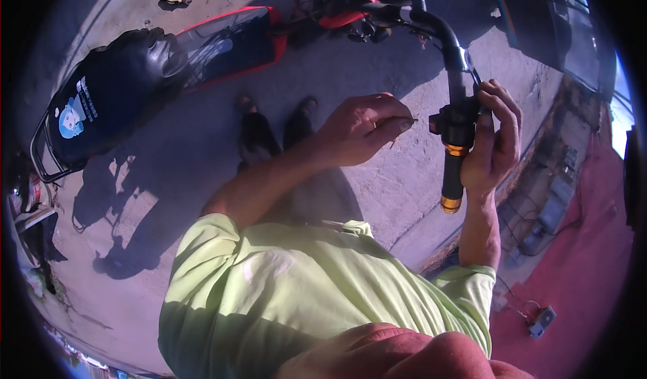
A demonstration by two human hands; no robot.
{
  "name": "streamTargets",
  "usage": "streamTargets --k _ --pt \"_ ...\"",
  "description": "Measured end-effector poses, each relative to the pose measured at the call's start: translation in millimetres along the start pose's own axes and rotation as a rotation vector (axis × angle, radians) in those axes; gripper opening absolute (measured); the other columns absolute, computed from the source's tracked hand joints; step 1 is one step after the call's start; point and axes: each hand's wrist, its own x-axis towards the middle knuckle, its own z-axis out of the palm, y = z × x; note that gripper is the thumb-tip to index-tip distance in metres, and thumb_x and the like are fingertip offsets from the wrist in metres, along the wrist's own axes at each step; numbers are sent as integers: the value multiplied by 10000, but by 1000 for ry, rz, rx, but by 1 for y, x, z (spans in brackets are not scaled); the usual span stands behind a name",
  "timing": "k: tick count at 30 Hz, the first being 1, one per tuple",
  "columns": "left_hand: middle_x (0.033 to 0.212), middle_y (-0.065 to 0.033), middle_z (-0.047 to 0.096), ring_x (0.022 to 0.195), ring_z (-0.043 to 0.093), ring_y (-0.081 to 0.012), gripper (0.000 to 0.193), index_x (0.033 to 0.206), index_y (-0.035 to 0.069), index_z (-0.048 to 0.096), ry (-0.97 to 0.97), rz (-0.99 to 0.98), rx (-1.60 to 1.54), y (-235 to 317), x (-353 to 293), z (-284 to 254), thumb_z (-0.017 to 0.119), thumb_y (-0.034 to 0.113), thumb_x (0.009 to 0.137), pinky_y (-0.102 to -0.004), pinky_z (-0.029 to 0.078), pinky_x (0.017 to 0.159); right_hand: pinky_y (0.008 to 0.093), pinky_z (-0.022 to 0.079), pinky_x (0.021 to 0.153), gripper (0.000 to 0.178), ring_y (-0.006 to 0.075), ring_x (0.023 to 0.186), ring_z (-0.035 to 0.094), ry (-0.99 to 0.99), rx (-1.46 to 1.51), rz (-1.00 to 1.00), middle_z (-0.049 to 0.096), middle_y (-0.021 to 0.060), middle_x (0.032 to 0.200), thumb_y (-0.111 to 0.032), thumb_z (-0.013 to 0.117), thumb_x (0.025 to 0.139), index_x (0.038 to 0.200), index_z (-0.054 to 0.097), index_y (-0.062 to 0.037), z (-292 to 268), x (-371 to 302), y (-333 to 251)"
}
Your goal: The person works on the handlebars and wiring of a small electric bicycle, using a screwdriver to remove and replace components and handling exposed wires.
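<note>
A black handlebar [438,27] comes in from the top and ends in a black grip [453,175] with gold rings. Just above the grip sits a black control housing [460,124]. My right hand [497,136] is curled at the outer side of this housing, its fingers closed around the lever [476,75] and its thumb beside the housing. Left of the housing, apart from it, my left hand [364,128] is closed in a pinch. A small dark, thin thing [415,120] pokes out past its fingertips, too small to name.
A two-wheeler's dark seat [111,96] with a cartoon sticker and a rear rack [42,156] stretch to the left. Red-edged bodywork [236,45] joins it to the handlebar. A small grey box [541,322] with a cable lies on the red floor [573,271] at right.
</note>
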Motion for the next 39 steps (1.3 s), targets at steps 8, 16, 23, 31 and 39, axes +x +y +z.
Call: streamTargets --k 8,16,23,31,39 --pt "1004 -144 738 868 733 -190 168 1170 -21 678 30 -236 -508 1 -2 8 619 44 1027 -321 607 781 476 529 1067 290 349 1203 675 54 32 66 732 182 1208 -65 634 884 1144 745 -3 -7 -1 -5" --pt "947 -110 736 822 728 -187 141 1119 7 692 150 -58 -282 31 -16 13 699 71 994 -309 593 718 427 583 956 324 317 1158 679 261 321 -34 692 203 1209 13 640 908 1231 657 42 -49 -34 -21" --pt "955 -108 722 806 707 -170 113 1051 -3 716 127 -13 18 39 -29 12 732 77 973 -296 570 730 354 527 694 192 214 808 676 194 580 117 675 151 921 -114 674 895 1049 666 0 -84 -109 -42" --pt "960 -100 708 867 683 -157 120 1065 -19 696 62 -185 -129 35 -50 7 722 37 963 -300 559 814 355 554 624 236 269 715 711 -7 315 95 712 138 816 -46 720 701 926 696 20 -86 -101 -41" --pt "930 -52 714 843 662 -96 74 995 -14 721 33 -244 80 42 -70 -4 732 -16 922 -264 539 748 342 551 581 305 258 685 710 -169 460 -33 718 132 838 4 756 633 933 703 -3 -61 -77 -75"
